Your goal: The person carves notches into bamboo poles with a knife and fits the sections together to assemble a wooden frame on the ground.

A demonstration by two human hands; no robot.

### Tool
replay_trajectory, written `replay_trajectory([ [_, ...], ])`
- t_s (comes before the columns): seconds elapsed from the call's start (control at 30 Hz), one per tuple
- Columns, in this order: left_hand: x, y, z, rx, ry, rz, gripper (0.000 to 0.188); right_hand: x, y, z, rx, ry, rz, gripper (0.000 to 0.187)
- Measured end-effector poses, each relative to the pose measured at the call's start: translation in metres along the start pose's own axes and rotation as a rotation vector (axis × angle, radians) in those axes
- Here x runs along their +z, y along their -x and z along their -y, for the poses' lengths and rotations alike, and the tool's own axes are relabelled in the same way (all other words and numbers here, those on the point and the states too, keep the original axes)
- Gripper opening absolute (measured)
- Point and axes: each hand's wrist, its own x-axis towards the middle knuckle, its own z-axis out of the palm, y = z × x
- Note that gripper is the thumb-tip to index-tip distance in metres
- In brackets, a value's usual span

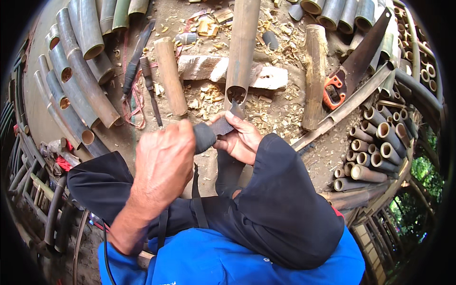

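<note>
My left hand (164, 156) is closed around the dark handle (205, 137) of a knife. Its dark blade (227, 122) points up toward the open end of a long bamboo pole (242, 47) lying in front of me. My right hand (241, 138) reaches out past my knee, with its fingers pinching the blade near the tip. The tip sits right at the pole's hollow mouth (236, 93). The pole rests on a pale block (268, 77). Dark trousers and a blue shirt fill the lower part of the view.
A saw with an orange handle (335, 90) lies at the right beside a frayed bamboo piece (314, 71). A short bamboo log (171, 76), a dark knife (137, 54) and a chisel (153, 92) lie left. Cut bamboo tubes (375, 152) and poles (80, 80) ring the chip-strewn ground.
</note>
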Motion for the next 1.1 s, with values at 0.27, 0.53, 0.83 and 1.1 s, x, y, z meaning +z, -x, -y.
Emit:
replay_trajectory([
  [0.27, -0.01, -0.014, 0.01, 0.048, -0.043, 0.129, 0.02, 0.002, -0.009, -0.007, -0.049, 0.005, 0.012, 0.034],
  [0.53, 0.058, 0.018, -0.028, -0.23, 0.418, 0.2, 0.031, 0.0, 0.009, 0.027, 0.012, 0.409, -0.283, 0.03],
  [0.83, 0.129, 0.032, -0.048, -0.294, 0.92, 0.142, 0.049, 0.003, 0.029, 0.006, -0.183, 1.065, -0.557, 0.028],
  [1.1, 0.108, 0.02, 0.017, -0.586, 0.825, -0.057, 0.039, 0.046, -0.03, 0.001, -0.142, 0.72, -0.393, 0.03],
])
